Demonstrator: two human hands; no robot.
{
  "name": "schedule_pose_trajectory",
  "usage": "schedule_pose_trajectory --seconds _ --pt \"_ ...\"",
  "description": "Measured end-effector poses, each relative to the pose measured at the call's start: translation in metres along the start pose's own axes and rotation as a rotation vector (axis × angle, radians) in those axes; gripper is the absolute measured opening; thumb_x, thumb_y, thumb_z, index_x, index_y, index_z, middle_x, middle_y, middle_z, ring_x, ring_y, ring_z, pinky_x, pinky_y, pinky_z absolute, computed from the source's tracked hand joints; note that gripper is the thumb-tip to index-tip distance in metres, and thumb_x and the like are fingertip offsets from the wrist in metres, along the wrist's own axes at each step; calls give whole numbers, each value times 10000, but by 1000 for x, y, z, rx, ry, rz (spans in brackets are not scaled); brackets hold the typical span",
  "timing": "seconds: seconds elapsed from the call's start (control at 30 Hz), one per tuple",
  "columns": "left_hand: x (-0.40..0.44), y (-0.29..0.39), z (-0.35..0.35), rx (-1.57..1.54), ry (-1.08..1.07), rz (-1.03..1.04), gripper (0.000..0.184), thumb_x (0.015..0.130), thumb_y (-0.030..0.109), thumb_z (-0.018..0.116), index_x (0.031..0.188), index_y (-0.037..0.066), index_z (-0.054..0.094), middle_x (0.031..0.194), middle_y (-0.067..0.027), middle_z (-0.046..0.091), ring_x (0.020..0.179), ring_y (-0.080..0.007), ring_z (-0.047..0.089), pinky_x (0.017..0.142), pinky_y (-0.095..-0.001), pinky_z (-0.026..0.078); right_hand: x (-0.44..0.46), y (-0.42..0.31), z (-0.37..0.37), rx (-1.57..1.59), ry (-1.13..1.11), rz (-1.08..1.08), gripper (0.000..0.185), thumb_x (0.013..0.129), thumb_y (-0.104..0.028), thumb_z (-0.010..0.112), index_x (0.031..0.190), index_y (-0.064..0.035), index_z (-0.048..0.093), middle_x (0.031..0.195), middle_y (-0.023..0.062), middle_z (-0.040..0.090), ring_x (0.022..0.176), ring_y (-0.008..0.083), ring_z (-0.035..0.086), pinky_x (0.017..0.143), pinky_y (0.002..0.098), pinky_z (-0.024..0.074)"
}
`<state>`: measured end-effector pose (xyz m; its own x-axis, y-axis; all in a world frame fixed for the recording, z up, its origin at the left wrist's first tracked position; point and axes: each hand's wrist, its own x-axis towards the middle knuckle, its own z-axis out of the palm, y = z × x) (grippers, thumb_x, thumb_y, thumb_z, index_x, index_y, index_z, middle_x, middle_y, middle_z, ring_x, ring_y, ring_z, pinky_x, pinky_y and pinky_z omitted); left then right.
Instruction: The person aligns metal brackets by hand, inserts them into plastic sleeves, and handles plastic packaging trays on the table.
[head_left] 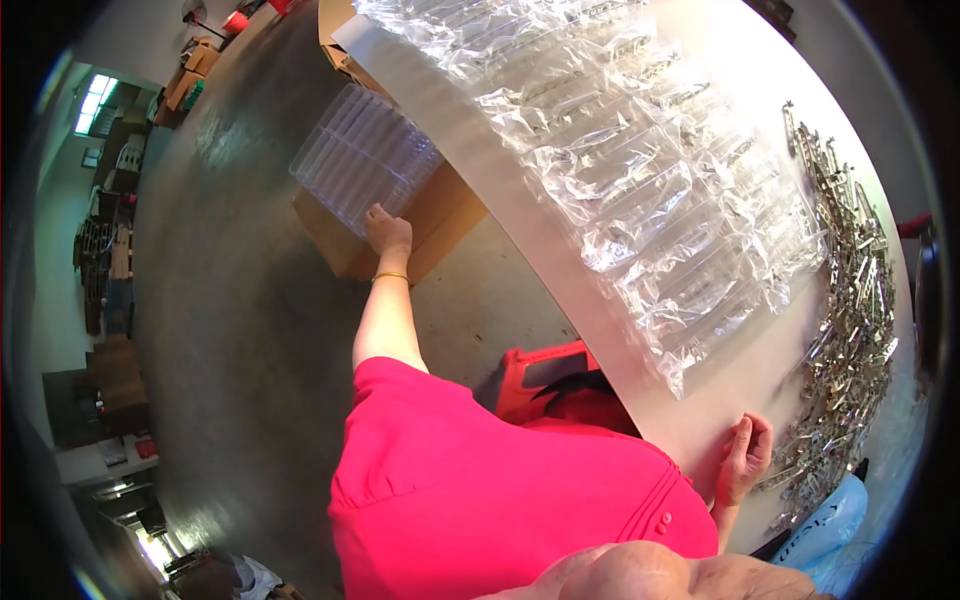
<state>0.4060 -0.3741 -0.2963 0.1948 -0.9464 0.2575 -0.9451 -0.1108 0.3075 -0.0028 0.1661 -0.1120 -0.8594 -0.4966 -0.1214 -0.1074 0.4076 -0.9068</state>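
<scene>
My left hand (388, 232) is closed on the near edge of a clear ribbed plastic tray (365, 150). That tray lies tilted over a cardboard box (445, 215) beside the table. At the table's near right, my right hand (747, 455) rests with its fingers curled in; whatever may be inside them is hidden. Close to it lies a long heap of small shiny metal parts (840, 340). Rows of clear plastic-wrapped packs (640, 170) cover the middle of the white table (480, 165), their contents hard to make out.
A red plastic stool (520, 375) stands under the table edge by my body. A blue-and-white bag (830, 520) sits at the lower right. Another cardboard box (335, 30) shows at the table's far left corner. Cartons (195, 70) line the far floor.
</scene>
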Motion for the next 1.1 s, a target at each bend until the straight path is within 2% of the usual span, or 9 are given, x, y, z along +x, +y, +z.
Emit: schedule_pose_trajectory --seconds 0.1,0.33,0.4,0.5,0.63,0.7,0.9,1.0,1.1 --pt "6 0 -1 94 -164 7 385 803 56 610 1177 8 533 1248 -226 552 1176 -395 556 1018 -446 468 0 4 0 -13 23 -24 91 1016 -119 587 1078 -61 621 801 -29 597 565 13 457 504 167 355" --pt "34 3 -1 267 -253 51 403 821 84 635 1207 20 539 1253 -206 578 1197 -378 563 1039 -421 464 2 -3 2 -35 32 5 85 1016 -120 581 1065 -63 621 767 -32 585 552 10 449 493 165 340" --pt "47 -11 13 291 -418 8 379 847 110 621 1212 28 560 1280 -199 588 1212 -370 570 1061 -414 452 1 -1 1 -40 32 15 84 1016 -119 580 1062 -62 620 758 -33 581 546 9 445 488 165 336" --pt "51 -9 8 424 -449 -29 346 882 132 589 1220 57 583 1291 -190 601 1221 -353 580 1068 -415 446 1 -1 3 -46 35 -8 80 1017 -118 577 1054 -60 618 751 -36 577 538 5 436 481 164 328" --pt "49 9 -21 554 -549 87 305 890 138 576 1190 89 601 1238 -155 632 1174 -331 612 1001 -433 484 1 -3 3 -39 39 -5 80 1019 -119 574 1049 -58 616 747 -40 572 539 0 428 482 164 323" --pt "49 -1 -12 528 -271 211 233 899 162 600 1125 104 605 1145 -144 660 1102 -337 637 912 -458 512 1 -3 3 -44 36 7 81 1020 -120 573 1048 -58 616 745 -42 570 539 -2 424 484 164 321" --pt "63 -19 -36 180 70 220 197 918 224 623 1018 60 584 1011 -188 662 949 -400 649 810 -519 502 5 -13 3 -19 21 94 98 1019 -155 584 1044 -67 619 742 -39 573 514 1 427 439 163 306" --pt "71 -24 -68 229 142 236 182 912 208 628 999 52 592 996 -195 663 939 -402 645 792 -527 497 5 -12 2 12 20 115 111 1018 -174 592 1046 -71 621 743 -37 577 506 1 431 411 163 297" --pt "69 -20 -100 210 120 82 160 919 186 611 988 43 595 987 -201 673 960 -399 653 796 -522 501 4 -5 0 13 18 95 112 1022 -199 589 1058 -99 623 737 -45 572 502 -11 416 393 162 278"
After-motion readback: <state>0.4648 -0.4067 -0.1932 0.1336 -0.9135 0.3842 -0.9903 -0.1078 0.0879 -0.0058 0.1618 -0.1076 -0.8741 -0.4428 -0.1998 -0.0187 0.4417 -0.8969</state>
